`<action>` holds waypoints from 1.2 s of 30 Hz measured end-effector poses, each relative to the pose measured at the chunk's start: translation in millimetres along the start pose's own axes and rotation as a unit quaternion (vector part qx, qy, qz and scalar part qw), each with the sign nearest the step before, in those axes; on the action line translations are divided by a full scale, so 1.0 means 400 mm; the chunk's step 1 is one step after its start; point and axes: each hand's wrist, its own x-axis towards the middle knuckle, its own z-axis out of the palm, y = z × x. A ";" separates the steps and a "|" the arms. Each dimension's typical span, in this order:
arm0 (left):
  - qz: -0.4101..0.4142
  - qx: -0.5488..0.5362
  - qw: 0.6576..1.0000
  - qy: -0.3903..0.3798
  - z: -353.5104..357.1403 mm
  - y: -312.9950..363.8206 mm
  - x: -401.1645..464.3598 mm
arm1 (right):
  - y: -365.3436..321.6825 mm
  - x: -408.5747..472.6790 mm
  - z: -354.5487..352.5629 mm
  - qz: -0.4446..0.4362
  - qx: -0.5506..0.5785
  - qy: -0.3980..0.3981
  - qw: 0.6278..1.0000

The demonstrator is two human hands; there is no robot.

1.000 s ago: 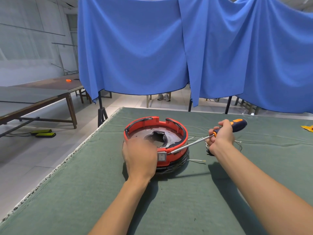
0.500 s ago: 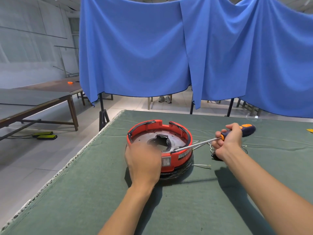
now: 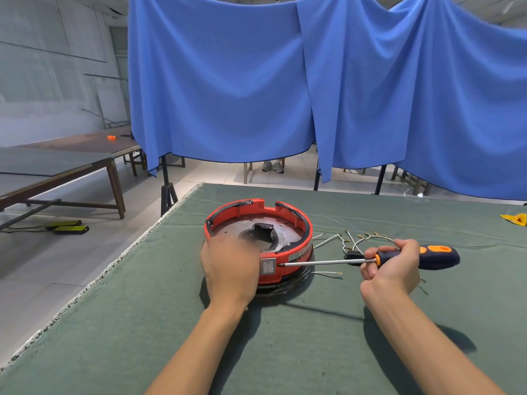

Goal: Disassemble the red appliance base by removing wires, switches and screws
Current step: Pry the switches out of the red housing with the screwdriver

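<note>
Your left hand [image 3: 229, 269] curls over the near rim of the red appliance base [image 3: 258, 240], gripping it against the green surface [image 3: 285, 352], with its white rocker switch [image 3: 268, 266] just right of your knuckles. Your right hand [image 3: 390, 269] wraps around the orange-and-navy screwdriver [image 3: 370, 260], its shaft lying level and the tip meeting the red wall just beside that switch. Loose white wires [image 3: 353, 242] lie on the surface beyond your right hand, between it and the base.
</note>
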 end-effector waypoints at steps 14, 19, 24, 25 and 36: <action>-0.011 -0.002 1.000 0.004 0.013 0.006 -0.001 | 0.018 -0.011 -0.017 0.026 0.003 0.072 0.997; -0.012 0.005 1.000 0.004 0.015 0.003 0.003 | 0.018 0.001 0.014 0.035 -0.002 0.072 0.997; -0.004 0.004 1.000 -0.001 0.015 -0.001 0.004 | 0.006 -0.001 0.045 0.019 -0.006 0.039 0.999; -0.003 0.001 1.000 0.000 0.015 -0.002 0.004 | 0.000 -0.003 0.047 0.008 -0.006 0.026 1.000; 0.005 -0.013 1.000 0.011 0.009 -0.008 0.003 | -0.087 -0.131 0.118 -0.197 -0.020 -0.214 0.957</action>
